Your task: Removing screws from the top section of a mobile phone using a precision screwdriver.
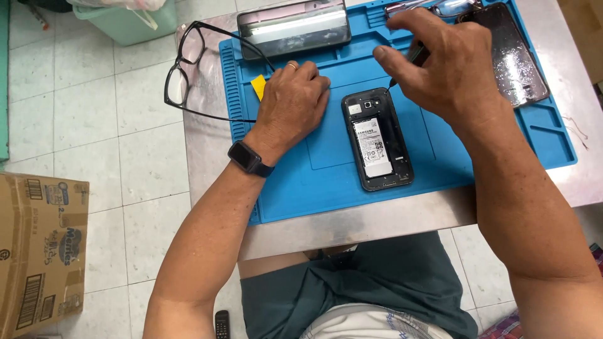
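A black phone (377, 139) lies face down on the blue work mat (326, 182), its back cover off and its battery showing. My right hand (446, 63) holds a thin dark tool (408, 63) whose tip touches the phone's top right corner. Just left of the phone, my left hand (292, 100) rests palm down on the mat with its fingers curled; it wears a ring and a dark wristband. A small yellow piece (258, 86) lies beside the left hand's knuckles.
Black-framed glasses (185, 66) sit at the table's left edge. A second phone (294, 26) lies at the mat's far side, a dark back cover (512, 56) at its right. A cardboard box (38, 251) and a green bin (129, 22) stand on the tiled floor.
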